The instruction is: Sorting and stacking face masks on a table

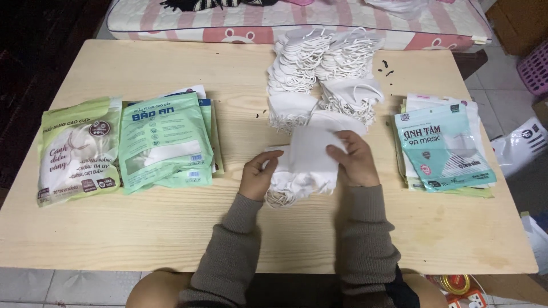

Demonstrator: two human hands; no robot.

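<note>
Pale wooden counter point(171, 228) pushed against a pink-and-white bed point(342, 23), with a heap of white masks point(325, 74) at the far middle, green packets point(162, 140) to the left and a teal packet stack point(442, 148) to the right. Near the centre, a small stack of white masks point(305, 154), likely light, soft and floppy, prone to sliding apart, best pinched at the 2 side edges rather than by the ear loops. Left hand point(258, 174) closed on the stack's left edge, right hand point(355, 159) gripping the right edge with fingers curled over the top, both forearms in brown sleeves angled inward.
</note>
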